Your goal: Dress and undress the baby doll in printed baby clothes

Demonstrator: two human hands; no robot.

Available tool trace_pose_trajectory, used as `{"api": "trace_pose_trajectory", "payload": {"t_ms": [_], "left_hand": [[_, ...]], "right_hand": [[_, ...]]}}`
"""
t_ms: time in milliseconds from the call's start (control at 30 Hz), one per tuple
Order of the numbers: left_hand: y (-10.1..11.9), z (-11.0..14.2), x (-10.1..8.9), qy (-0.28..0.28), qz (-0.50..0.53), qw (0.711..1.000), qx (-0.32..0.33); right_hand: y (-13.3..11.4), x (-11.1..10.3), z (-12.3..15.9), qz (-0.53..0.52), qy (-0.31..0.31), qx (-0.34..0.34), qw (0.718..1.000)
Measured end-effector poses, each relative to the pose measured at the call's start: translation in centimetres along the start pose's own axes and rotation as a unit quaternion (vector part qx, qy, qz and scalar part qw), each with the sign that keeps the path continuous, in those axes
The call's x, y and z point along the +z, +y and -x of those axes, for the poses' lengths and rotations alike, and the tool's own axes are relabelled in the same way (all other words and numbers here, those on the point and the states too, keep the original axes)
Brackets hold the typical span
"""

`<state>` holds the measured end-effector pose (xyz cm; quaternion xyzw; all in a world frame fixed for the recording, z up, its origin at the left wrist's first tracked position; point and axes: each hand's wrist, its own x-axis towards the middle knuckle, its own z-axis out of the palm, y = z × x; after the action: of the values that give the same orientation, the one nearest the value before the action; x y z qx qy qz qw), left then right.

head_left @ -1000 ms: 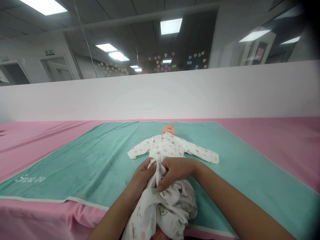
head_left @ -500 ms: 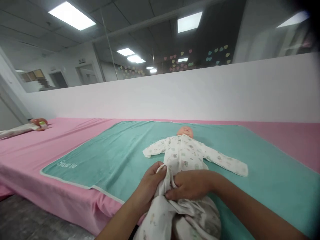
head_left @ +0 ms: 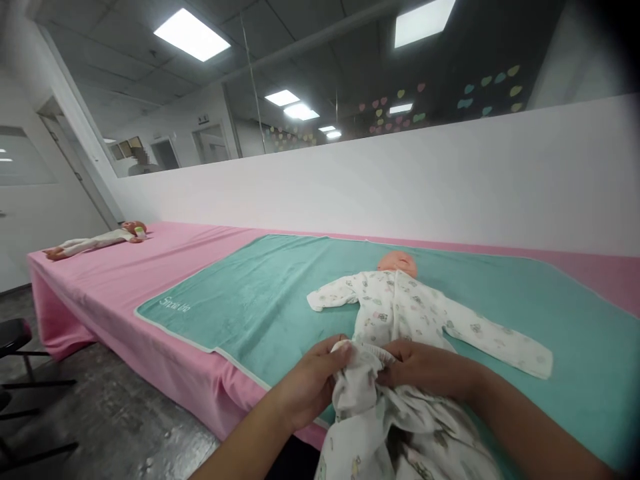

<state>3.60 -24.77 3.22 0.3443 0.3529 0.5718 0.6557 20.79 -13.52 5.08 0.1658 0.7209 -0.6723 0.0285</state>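
Observation:
A baby doll point(head_left: 399, 262) lies on its back in a white printed long-sleeved top point(head_left: 395, 307), its sleeves spread to both sides. In front of its lower body, I hold a pair of white printed baby pants point(head_left: 363, 427), bunched up with a gathered, ribbed edge showing. My left hand point(head_left: 317, 377) pinches that edge between thumb and fingers. My right hand point(head_left: 420, 367) grips the cloth on the other side, its fingertips partly hidden in the folds. The doll's legs are hidden behind my hands and the pants.
A teal blanket point(head_left: 250, 293) lies under the doll, on a pink-covered table point(head_left: 107, 287). A second doll point(head_left: 100, 241) lies at the table's far left end. Black stools point(head_left: 15, 337) stand at the lower left, and a white wall point(head_left: 300, 193) borders the table's back.
The view has swung left, showing more floor and the stools. Both hands have raised and spread the bunched edge of the pants, so its ribbed band now shows.

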Motion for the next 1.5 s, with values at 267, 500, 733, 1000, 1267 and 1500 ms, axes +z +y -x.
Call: {"api": "trace_pose_trajectory", "payload": {"t_ms": [267, 500, 733, 1000, 1267, 1500], "left_hand": [[1.0, 0.2, 0.9, -0.062, -0.205, 0.971, -0.108], [0.5, -1.0, 2.2, 0.002, 0.012, 0.999, -0.039], [0.2, -1.7, 2.7, 0.029, 0.014, 0.999, -0.013], [0.8, -1.5, 2.2, 0.007, -0.148, 0.989, -0.020], [1.5, -1.6, 1.1, -0.067, -0.291, 0.954, -0.040], [1.4, -0.8, 0.8, -0.009, -0.203, 0.977, -0.056]], "right_hand": [[1.1, -0.7, 0.6, -0.215, 0.060, -0.089, 0.971], [1.4, -0.2, 0.8, -0.265, 0.065, -0.125, 0.954], [1.1, 0.3, 0.1, -0.082, 0.056, -0.103, 0.990], [1.5, 0.2, 1.1, -0.216, 0.048, -0.115, 0.968], [2.1, 0.3, 0.7, -0.223, 0.031, -0.163, 0.961], [1.3, 0.3, 0.6, -0.127, 0.039, -0.137, 0.982]]}}
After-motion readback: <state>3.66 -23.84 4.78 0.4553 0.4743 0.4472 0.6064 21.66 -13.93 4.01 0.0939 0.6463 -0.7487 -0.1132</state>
